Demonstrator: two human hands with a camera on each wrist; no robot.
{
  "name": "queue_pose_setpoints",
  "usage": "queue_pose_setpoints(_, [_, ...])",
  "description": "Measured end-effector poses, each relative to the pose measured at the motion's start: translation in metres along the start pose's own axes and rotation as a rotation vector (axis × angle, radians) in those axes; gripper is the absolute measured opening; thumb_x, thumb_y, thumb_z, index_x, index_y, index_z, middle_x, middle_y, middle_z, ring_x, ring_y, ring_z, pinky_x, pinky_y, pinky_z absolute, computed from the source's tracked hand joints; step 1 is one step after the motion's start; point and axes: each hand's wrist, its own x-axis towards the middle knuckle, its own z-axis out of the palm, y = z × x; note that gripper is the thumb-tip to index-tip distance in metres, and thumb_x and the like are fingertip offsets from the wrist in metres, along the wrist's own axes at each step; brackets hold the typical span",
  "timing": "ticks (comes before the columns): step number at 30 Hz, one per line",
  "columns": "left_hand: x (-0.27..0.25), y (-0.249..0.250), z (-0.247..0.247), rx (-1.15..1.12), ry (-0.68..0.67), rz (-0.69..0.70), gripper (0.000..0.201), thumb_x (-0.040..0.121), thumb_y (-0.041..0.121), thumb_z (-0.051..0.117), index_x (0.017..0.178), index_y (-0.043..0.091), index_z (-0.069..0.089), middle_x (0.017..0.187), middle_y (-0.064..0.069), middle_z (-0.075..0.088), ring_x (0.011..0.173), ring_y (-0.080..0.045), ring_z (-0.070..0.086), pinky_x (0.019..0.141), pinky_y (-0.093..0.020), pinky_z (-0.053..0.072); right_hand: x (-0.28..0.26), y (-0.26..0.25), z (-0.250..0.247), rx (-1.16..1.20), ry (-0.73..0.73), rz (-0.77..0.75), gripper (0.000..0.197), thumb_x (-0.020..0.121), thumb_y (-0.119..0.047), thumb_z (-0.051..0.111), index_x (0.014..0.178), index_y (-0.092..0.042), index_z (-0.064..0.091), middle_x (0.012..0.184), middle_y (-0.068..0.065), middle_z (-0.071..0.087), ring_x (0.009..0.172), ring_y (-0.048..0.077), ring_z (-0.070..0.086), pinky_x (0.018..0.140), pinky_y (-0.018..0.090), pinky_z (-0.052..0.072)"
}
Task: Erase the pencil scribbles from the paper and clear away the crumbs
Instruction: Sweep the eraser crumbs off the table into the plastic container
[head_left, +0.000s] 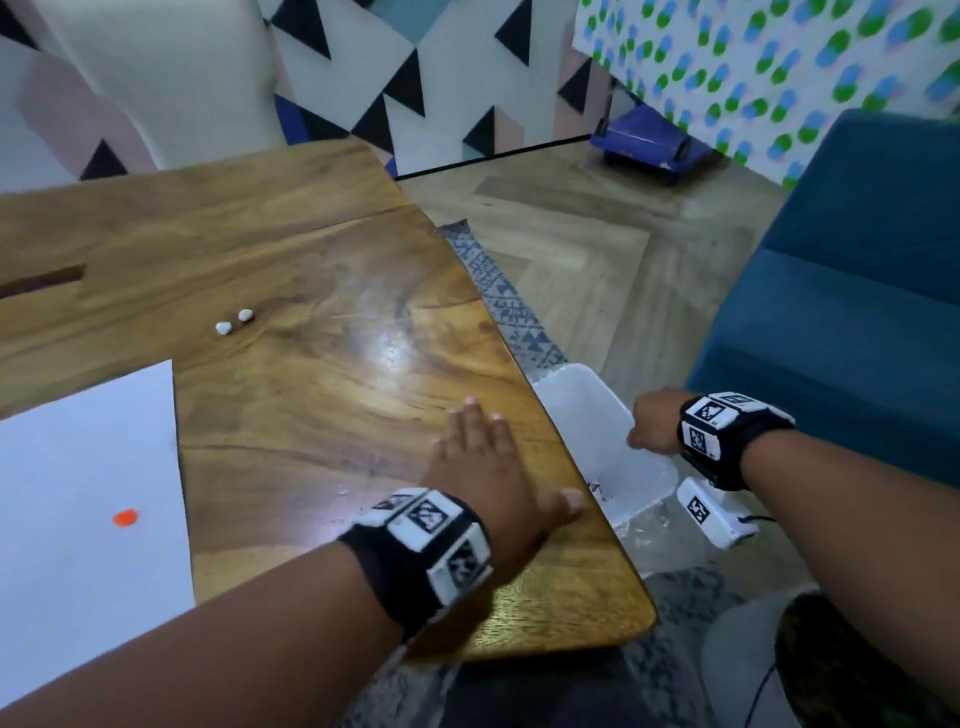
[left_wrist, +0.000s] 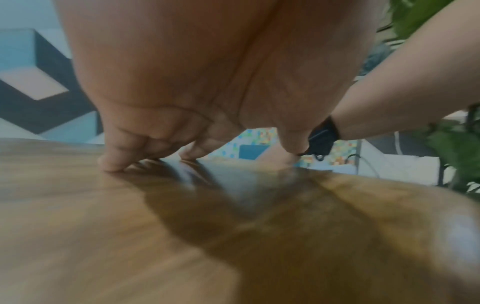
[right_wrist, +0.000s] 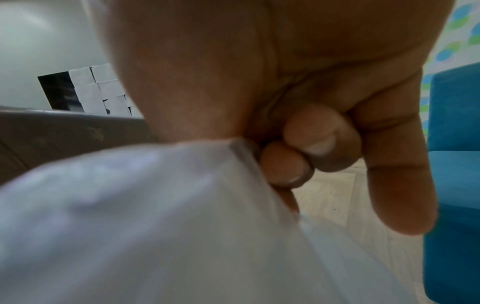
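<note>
A white sheet of paper with an orange dot lies at the left of the wooden table. My left hand lies flat and open on the tabletop near its right edge, fingers straight, thumb pointing at the edge; in the left wrist view its fingertips touch the wood. My right hand grips the rim of a clear plastic container held just below and against the table's right edge. A few dark crumbs lie inside it. In the right wrist view, my curled fingers pinch the container's wall.
Two small white eraser pieces lie mid-table. A teal sofa stands at the right, a patterned rug and wood floor lie beside the table, and a blue cart sits by the far wall.
</note>
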Motion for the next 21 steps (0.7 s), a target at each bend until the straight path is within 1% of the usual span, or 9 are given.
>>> queue_pose_setpoints(2, [0.000, 0.033, 0.002, -0.040, -0.021, 0.090, 0.117, 0.088, 0.086, 0.034, 0.161, 0.007, -0.012, 0.165, -0.021, -0.025, 0.154, -0.039, -0.018, 0.126, -0.055, 0.003, 0.001, -0.002, 0.000, 0.000, 0.003, 0.012, 0.030, 0.089, -0.032, 0.059, 0.102, -0.007, 0.067, 0.106, 0.015, 0.069, 0.083, 0.029, 0.058, 0.068, 0.026, 0.041])
queue_pose_setpoints(4, [0.000, 0.062, 0.002, -0.097, -0.066, 0.200, 0.115, 0.089, 0.084, 0.038, 0.162, 0.008, -0.008, 0.166, -0.019, -0.025, 0.155, -0.035, -0.018, 0.127, -0.051, 0.000, 0.002, -0.003, -0.002, 0.007, 0.003, 0.008, 0.034, 0.090, -0.033, 0.059, 0.107, -0.006, 0.068, 0.111, 0.016, 0.070, 0.088, 0.030, 0.062, 0.069, 0.026, 0.043])
queue_pose_setpoints(7, [-0.003, 0.078, -0.002, -0.175, -0.088, 0.290, 0.113, 0.090, 0.080, 0.045, 0.163, 0.010, -0.005, 0.168, -0.017, -0.020, 0.157, -0.030, -0.015, 0.127, -0.046, 0.000, 0.002, -0.004, -0.003, 0.019, -0.011, 0.000, 0.036, 0.093, -0.035, 0.059, 0.111, -0.005, 0.067, 0.113, 0.016, 0.070, 0.098, 0.031, 0.066, 0.075, 0.029, 0.048])
queue_pose_setpoints(9, [-0.001, 0.060, -0.010, -0.152, -0.026, 0.249, 0.113, 0.089, 0.080, 0.045, 0.163, 0.009, -0.004, 0.169, -0.017, -0.018, 0.157, -0.031, -0.012, 0.127, -0.047, 0.002, 0.001, -0.002, -0.002, 0.011, 0.010, -0.008, 0.033, 0.091, -0.035, 0.060, 0.106, -0.006, 0.067, 0.108, 0.016, 0.069, 0.097, 0.032, 0.066, 0.073, 0.028, 0.047])
queue_pose_setpoints(11, [0.004, 0.025, -0.021, -0.091, 0.031, 0.142, 0.113, 0.089, 0.081, 0.044, 0.163, 0.008, -0.001, 0.169, -0.020, -0.015, 0.157, -0.034, -0.010, 0.127, -0.049, 0.006, 0.000, 0.000, 0.000, 0.010, 0.019, -0.011, 0.024, 0.088, -0.033, 0.060, 0.094, -0.010, 0.064, 0.098, 0.016, 0.066, 0.086, 0.032, 0.063, 0.071, 0.028, 0.047])
queue_pose_setpoints(13, [0.007, -0.008, -0.028, -0.032, 0.011, 0.017, 0.112, 0.089, 0.081, 0.041, 0.163, 0.008, 0.000, 0.168, -0.022, -0.016, 0.157, -0.037, -0.010, 0.127, -0.050, 0.007, -0.001, 0.002, 0.001, 0.011, 0.018, -0.011, 0.022, 0.088, -0.032, 0.060, 0.092, -0.011, 0.062, 0.099, 0.015, 0.067, 0.081, 0.030, 0.059, 0.069, 0.028, 0.046])
queue_pose_setpoints(15, [0.003, -0.022, -0.022, -0.003, -0.032, -0.044, 0.116, 0.088, 0.084, 0.039, 0.163, 0.007, -0.005, 0.167, -0.023, -0.019, 0.156, -0.038, -0.012, 0.127, -0.051, 0.007, -0.002, 0.005, 0.002, 0.004, -0.003, -0.016, 0.024, 0.090, -0.032, 0.059, 0.093, -0.009, 0.063, 0.097, 0.014, 0.066, 0.080, 0.028, 0.057, 0.067, 0.028, 0.042])
queue_pose_setpoints(18, [-0.008, -0.003, -0.003, 0.012, -0.025, -0.001, 0.119, 0.086, 0.087, 0.033, 0.160, 0.005, -0.013, 0.164, -0.025, -0.024, 0.154, -0.040, -0.017, 0.127, -0.054, 0.006, -0.003, 0.007, 0.003, -0.021, -0.034, -0.026, 0.027, 0.092, -0.032, 0.059, 0.084, -0.007, 0.058, 0.088, 0.011, 0.062, 0.078, 0.028, 0.058, 0.065, 0.028, 0.042])
queue_pose_setpoints(21, [-0.012, 0.037, 0.010, -0.054, -0.042, 0.107, 0.119, 0.087, 0.085, 0.038, 0.161, 0.007, -0.013, 0.163, -0.023, -0.029, 0.153, -0.039, -0.023, 0.126, -0.053, -0.002, -0.005, 0.007, 0.001, -0.039, -0.049, -0.036, 0.030, 0.090, -0.036, 0.060, 0.082, -0.007, 0.059, 0.087, 0.010, 0.064, 0.078, 0.029, 0.060, 0.066, 0.028, 0.046])
